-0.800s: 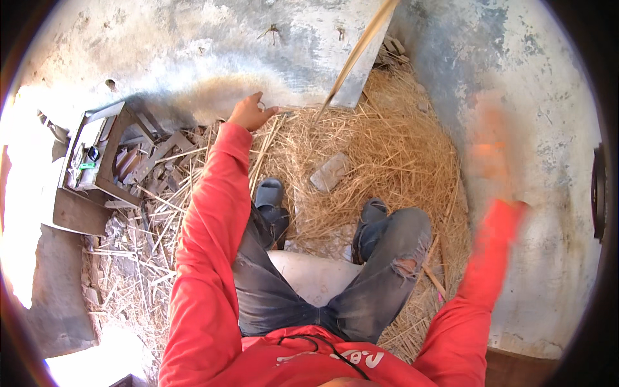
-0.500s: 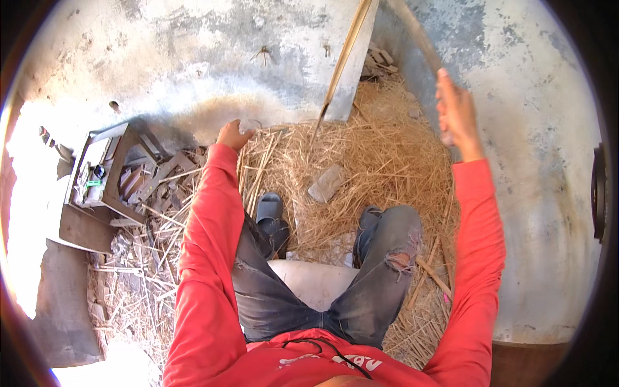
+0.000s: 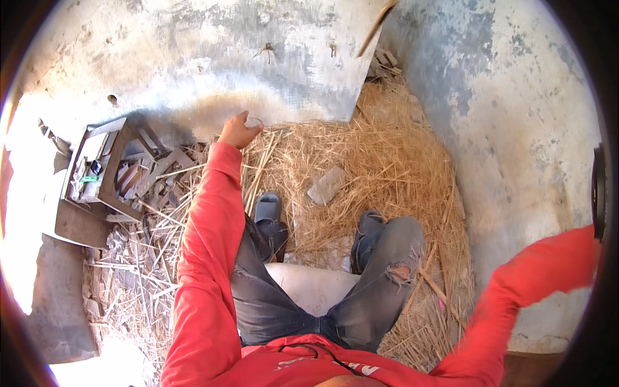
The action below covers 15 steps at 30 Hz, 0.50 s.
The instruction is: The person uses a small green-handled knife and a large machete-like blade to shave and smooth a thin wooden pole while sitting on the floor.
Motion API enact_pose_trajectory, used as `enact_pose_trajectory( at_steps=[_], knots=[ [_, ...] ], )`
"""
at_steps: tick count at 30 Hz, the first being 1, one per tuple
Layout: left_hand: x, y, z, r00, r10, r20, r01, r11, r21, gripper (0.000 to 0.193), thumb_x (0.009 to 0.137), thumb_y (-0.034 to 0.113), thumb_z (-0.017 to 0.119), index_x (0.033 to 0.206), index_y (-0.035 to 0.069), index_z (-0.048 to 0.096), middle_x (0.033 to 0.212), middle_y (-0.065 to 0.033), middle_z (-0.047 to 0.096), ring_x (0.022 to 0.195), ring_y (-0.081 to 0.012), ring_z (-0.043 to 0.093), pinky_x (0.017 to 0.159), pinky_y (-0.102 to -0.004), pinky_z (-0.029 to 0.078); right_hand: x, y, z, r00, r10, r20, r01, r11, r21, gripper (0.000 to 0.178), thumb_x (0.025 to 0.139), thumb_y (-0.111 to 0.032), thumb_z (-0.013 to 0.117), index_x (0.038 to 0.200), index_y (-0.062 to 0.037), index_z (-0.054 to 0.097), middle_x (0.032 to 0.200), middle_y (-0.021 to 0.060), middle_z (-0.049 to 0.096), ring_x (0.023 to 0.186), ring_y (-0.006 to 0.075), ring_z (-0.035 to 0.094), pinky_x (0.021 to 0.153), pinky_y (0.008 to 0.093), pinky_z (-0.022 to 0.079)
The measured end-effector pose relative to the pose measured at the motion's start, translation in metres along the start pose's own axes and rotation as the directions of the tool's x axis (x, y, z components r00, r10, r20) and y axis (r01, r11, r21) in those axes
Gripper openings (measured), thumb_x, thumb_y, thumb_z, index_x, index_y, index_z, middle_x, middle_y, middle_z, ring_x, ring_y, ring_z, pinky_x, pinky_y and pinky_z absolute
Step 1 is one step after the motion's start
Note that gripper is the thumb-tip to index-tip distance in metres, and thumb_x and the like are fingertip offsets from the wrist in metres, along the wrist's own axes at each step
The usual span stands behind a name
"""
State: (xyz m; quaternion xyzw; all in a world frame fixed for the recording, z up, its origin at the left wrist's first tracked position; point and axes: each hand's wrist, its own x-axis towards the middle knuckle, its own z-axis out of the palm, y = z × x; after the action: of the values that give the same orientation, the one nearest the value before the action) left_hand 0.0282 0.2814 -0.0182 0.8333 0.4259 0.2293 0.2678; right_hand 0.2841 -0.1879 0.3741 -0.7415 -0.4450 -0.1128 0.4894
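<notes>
My left hand (image 3: 240,132) is over the edge of the straw by the far wall, its thumb and forefinger apart and nothing seen between them. A thin curved piece (image 3: 256,120) shows just beside its fingertips; whether they touch cannot be told. My right arm (image 3: 548,267) reaches out to the right, blurred, and the hand itself is outside the picture. Up at the top, a brown strip of wood or bamboo (image 3: 377,27) stands out against the wall, cut off by the picture's edge. A greyish brick-like block (image 3: 327,186) lies on the straw (image 3: 393,168) between my feet.
A weathered wall (image 3: 193,58) closes off the far side, and another wall (image 3: 529,129) the right. On the left a small wooden frame (image 3: 103,171) with odds and ends stands beside broken wood (image 3: 171,174). I sit on a pale seat (image 3: 309,284), with dark sandals (image 3: 268,208) below.
My right hand, which gripped a wooden stick in front of the right wall, has swung out past the right edge. The long strip has shifted up, away from the straw. The left hand barely moved.
</notes>
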Motion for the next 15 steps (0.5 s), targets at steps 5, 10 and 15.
enact_pose_trajectory(
  at_steps=[5, 10, 15],
  knots=[
    [-0.005, -0.023, 0.003, 0.998, 0.015, -0.054, -0.013, 0.999, 0.033, 0.089, 0.084, 0.049, 0.079, 0.144, -0.009, 0.051, 0.132, -0.0325, 0.063, 0.115, -0.0383, 0.069, 0.098, -0.0435, 0.055, -0.002, 0.237, 0.207, 0.886, 0.287, 0.363, -0.273, 0.958, -0.091, 0.055, 0.104, -0.065, 0.035, 0.088, -0.0139, 0.046, 0.056, 0.003, 0.043, 0.042, 0.0188, 0.038, 0.035, 0.0327, 0.03],
    [-0.007, -0.052, 0.0, 0.999, -0.04, -0.031, 0.045, 0.981, 0.19, 0.089, 0.083, 0.054, 0.077, 0.141, -0.009, 0.054, 0.13, -0.0313, 0.065, 0.123, -0.0398, 0.064, 0.106, -0.0456, 0.05, 0.027, 0.222, 0.213, 0.823, 0.47, 0.319, -0.474, 0.878, -0.073, 0.068, 0.101, -0.067, 0.048, 0.119, -0.0026, 0.06, 0.075, 0.0112, 0.066, 0.058, 0.0211, 0.06, 0.055, 0.0367, 0.052],
    [0.0, -0.049, 0.006, 0.998, -0.058, -0.037, 0.062, 0.992, 0.111, 0.085, 0.083, 0.052, 0.076, 0.139, -0.009, 0.056, 0.132, -0.0323, 0.063, 0.124, -0.0437, 0.062, 0.107, -0.0467, 0.048, 0.055, 0.15, 0.15, 0.938, 0.336, 0.08, -0.34, 0.939, 0.053, 0.064, 0.096, -0.073, 0.053, 0.073, -0.0137, 0.053, 0.057, -0.0097, 0.036, 0.042, 0.0025, 0.032, 0.035, 0.0227, 0.03]
  ],
)
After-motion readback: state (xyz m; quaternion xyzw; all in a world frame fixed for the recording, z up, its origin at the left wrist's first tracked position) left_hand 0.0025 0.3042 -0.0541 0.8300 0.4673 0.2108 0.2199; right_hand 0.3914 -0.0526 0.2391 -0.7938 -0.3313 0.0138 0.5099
